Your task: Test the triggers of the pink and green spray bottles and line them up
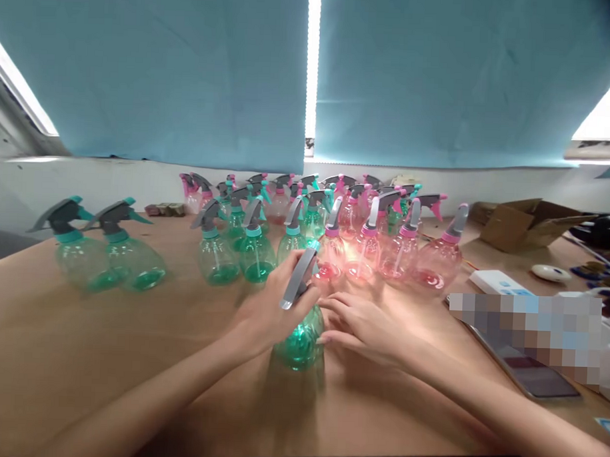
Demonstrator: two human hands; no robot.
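Upright in front of me is a green spray bottle with a grey and teal trigger head. My left hand is closed round its neck, just under the head. On the bottle's right side lies my right hand, fingers stretched out, the tips at or touching the clear wall. Beyond it stands a row of spray bottles: green ones such as this green bottle to the left, and pink ones such as this pink bottle to the right. The left thumb and fingers partly hide the neck.
Two green bottles stand apart at the left. More bottles crowd behind, near the wall. On the right are an open cardboard box, a white mouse, a white box and a phone. Blue blinds hang behind.
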